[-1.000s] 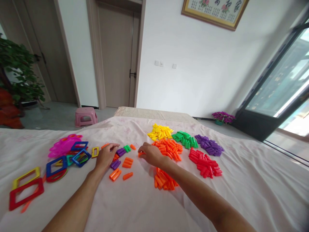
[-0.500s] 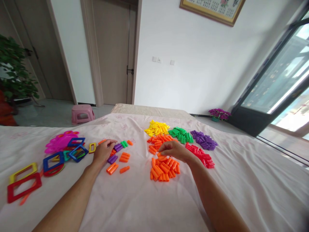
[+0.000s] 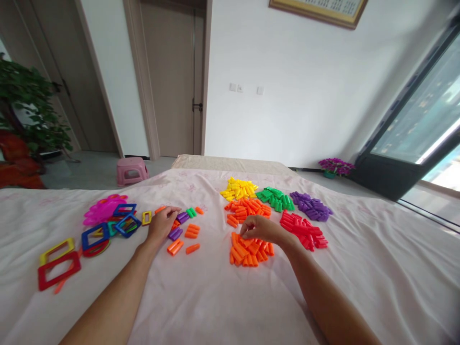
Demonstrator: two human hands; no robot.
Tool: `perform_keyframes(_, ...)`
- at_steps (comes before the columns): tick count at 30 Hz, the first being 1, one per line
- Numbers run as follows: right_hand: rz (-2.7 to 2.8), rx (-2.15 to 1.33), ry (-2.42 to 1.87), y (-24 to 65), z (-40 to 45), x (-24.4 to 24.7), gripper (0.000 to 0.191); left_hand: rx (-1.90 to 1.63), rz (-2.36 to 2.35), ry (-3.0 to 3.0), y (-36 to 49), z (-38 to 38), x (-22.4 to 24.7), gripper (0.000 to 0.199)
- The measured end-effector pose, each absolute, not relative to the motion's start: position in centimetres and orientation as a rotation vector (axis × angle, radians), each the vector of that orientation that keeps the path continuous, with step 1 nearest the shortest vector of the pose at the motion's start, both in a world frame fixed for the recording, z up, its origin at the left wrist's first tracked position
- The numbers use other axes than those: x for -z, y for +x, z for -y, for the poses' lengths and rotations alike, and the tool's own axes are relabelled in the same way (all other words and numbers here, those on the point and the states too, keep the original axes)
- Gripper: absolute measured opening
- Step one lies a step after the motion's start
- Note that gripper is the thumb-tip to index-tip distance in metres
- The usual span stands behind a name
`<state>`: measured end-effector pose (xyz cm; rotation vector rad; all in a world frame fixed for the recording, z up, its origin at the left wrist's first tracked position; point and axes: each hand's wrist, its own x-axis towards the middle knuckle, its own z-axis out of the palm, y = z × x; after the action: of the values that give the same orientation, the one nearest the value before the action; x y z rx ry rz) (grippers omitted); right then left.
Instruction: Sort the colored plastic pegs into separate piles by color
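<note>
Bending its fingers, the right hand (image 3: pixel 261 227) is at the near orange pile (image 3: pixel 251 254) of little tubes. The left hand (image 3: pixel 163 222) has bent fingers beside the small purple tubes (image 3: pixel 182 217). I cannot tell if either hand pinches one. The yellow pile (image 3: pixel 238 189) is far off, the red pile (image 3: pixel 302 231) is right, and a blue frame (image 3: pixel 95 238) is left.

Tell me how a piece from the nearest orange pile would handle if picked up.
Each piece in the near orange pile looks like stiff, glossy plastic, so probably slightly slippery. Its slim, rounded shape suggests it might roll.
</note>
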<state>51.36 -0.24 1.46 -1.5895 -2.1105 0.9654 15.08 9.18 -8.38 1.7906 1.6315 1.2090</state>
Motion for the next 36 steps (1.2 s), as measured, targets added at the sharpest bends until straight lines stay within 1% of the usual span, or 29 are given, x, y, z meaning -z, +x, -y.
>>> perform_keyframes(4, 2.087, -0.706, -1.65, 50.3, 1.1, -2.7, 0.011, -1.28, -1.574, 1.717, 15.2, -9.1, 8.2, 0.032)
perform_keyframes(9, 2.184, -0.686, -1.479, 46.2, 2.5, -3.9, 0.015, -1.334, -1.534, 1.63, 15.2, -9.0, 8.2, 0.034)
perform_keyframes(14, 2.421, -0.437, -1.584, 40.1, 1.7, -2.8, 0.027, -1.358, -1.51, 1.588, 15.2, -8.6, 7.8, 0.035)
perform_keyframes(17, 2.486, -0.299, -1.724, 36.7, 0.3, -1.7, 0.029, -1.356, -1.519, 1.576, 15.1, -8.4, 7.6, 0.034)
perform_keyframes(22, 2.448, -0.241, -1.892, 33.6, -1.1, -0.1, 0.035, -1.344, -1.517, 1.59, 14.9, -8.5, 7.7, 0.035)
perform_keyframes(25, 2.408, -0.249, -1.817, 33.5, -0.9, 0.6, 0.034, -1.327, -1.529, 1.618, 14.9, -8.7, 7.8, 0.035)
perform_keyframes(29, 2.348, -0.338, -1.653, 34.8, -0.5, 0.8, 0.024, -1.325, -1.535, 1.626, 14.9, -8.9, 8.1, 0.034)
perform_keyframes(34, 2.163, -0.352, -1.511, 39.5, -1.1, -0.6, 0.016, -1.298, -1.567, 1.659, 15.0, -8.9, 8.0, 0.032)
perform_keyframes(36, 2.083, -0.323, -1.532, 42.1, -1.9, -1.4, 0.016, -1.279, -1.574, 1.665, 15.0, -9.0, 8.1, 0.032)
